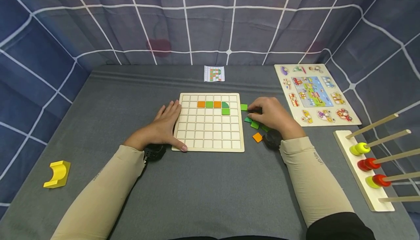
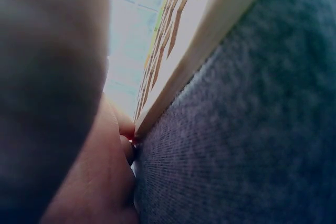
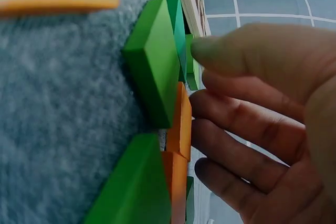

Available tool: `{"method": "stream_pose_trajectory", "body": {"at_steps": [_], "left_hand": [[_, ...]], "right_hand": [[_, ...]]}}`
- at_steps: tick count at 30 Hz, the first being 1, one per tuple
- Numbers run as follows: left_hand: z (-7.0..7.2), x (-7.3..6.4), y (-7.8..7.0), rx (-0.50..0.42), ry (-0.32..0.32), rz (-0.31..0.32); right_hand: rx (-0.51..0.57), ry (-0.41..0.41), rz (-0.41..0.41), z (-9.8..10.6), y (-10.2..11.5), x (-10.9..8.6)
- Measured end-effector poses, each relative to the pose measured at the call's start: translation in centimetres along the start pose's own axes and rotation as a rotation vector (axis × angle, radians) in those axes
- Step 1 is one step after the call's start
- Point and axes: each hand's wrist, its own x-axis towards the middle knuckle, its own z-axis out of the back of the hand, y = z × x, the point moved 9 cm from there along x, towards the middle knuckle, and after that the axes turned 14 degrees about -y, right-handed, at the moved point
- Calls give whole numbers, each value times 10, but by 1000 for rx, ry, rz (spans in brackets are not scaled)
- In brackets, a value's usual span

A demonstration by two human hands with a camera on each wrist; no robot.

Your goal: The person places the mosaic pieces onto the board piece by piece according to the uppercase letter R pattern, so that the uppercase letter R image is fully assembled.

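A wooden grid board [image 1: 209,135] lies flat, its second row holding an orange, a green and another orange square tile [image 1: 217,104], then a dark green rounded tile [image 1: 225,104]. A light green tile [image 1: 225,111] sits below that one. My left hand [image 1: 164,127] rests along the board's left edge, fingers spread and thumb at the near corner. Right of the board, my right hand [image 1: 270,112] hovers over loose tiles, thumb and fingers apart with nothing between them. Its fingertips are close to a green square tile [image 1: 244,107]; more green and orange tiles [image 3: 179,121] lie under the hand, partly hidden.
A small printed pattern card [image 1: 214,74] lies behind the board. At the right are a wooden picture puzzle [image 1: 316,114] and a peg stand [image 1: 380,205] with red and yellow-green beads. A yellow arched block [image 1: 59,174] lies far left. Grid-patterned curtains surround the table.
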Motion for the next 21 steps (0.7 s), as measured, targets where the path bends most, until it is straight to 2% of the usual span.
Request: {"method": "stream_pose_trajectory", "body": {"at_steps": [9, 21], "left_hand": [[0, 0, 0, -11, -5, -6], [0, -1, -1, 4, -7, -13]], "right_hand": [[16, 44, 68, -3, 7, -1], [49, 104, 83, -8, 13, -4]]}}
